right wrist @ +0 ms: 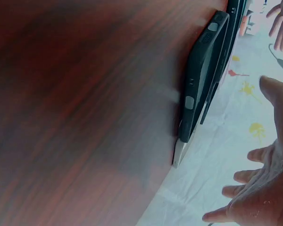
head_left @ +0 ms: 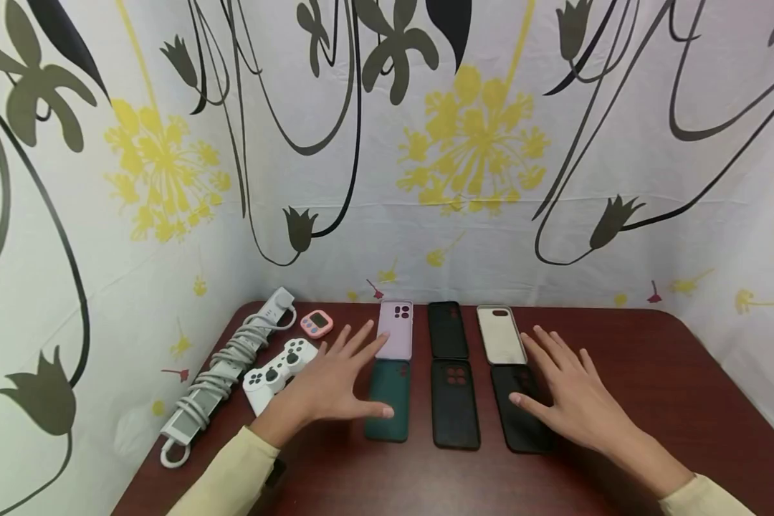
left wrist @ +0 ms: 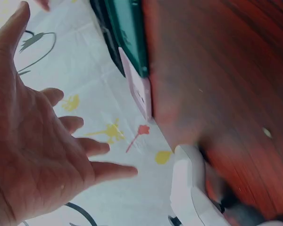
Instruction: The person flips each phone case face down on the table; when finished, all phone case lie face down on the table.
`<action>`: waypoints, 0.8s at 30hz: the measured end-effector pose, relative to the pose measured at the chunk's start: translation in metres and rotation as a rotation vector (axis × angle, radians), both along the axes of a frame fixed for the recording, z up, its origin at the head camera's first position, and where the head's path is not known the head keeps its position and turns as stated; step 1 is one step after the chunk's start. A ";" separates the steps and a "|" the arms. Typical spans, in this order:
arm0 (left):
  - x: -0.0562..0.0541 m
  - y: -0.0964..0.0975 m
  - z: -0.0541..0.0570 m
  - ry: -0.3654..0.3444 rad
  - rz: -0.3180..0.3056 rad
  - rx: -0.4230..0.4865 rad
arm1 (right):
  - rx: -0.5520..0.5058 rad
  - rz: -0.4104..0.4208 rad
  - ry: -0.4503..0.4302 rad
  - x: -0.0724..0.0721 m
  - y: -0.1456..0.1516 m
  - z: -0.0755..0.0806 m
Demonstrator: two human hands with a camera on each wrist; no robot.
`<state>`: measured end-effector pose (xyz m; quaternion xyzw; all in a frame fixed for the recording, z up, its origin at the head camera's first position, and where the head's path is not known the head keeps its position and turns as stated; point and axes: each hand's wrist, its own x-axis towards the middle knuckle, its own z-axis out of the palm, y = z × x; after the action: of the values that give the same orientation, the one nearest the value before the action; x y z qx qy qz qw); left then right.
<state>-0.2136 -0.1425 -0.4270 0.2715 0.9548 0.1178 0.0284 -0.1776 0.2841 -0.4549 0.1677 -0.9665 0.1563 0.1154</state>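
Observation:
Phone cases lie in two rows on the dark red table. At the back are a lilac case [head_left: 395,331], a black case [head_left: 448,331] and a cream case [head_left: 502,335]. In front of them lie a green case [head_left: 388,403], a black case with a square camera cutout [head_left: 455,407] and another black case [head_left: 517,412]. My left hand [head_left: 332,383], fingers spread, hovers over the left side of the green and lilac cases. My right hand [head_left: 570,390] is likewise spread above the right black case, its palm facing down. Neither hand holds anything.
A white game controller [head_left: 274,373] sits left of the cases, partly behind my left hand. Beside it lies a power strip [head_left: 196,405] wrapped in its grey cord. A small pink timer [head_left: 317,324] is at the back left. Patterned cloth [head_left: 387,179] hangs behind the table.

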 end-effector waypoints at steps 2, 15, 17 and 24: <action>-0.002 0.002 0.003 -0.050 -0.019 0.051 | -0.009 0.018 0.010 -0.005 -0.005 0.002; -0.028 0.009 -0.002 -0.130 -0.034 0.383 | -0.046 0.106 0.046 -0.036 -0.039 0.002; -0.034 0.010 -0.004 -0.123 -0.008 0.412 | -0.071 0.114 0.025 -0.042 -0.045 0.002; -0.050 0.018 -0.007 -0.178 0.096 0.516 | -0.328 0.152 -0.162 -0.061 -0.063 0.005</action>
<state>-0.2635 -0.1240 -0.4340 0.2125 0.8987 0.3819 0.0364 -0.2384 0.2214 -0.4503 0.2060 -0.9188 0.3329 0.0510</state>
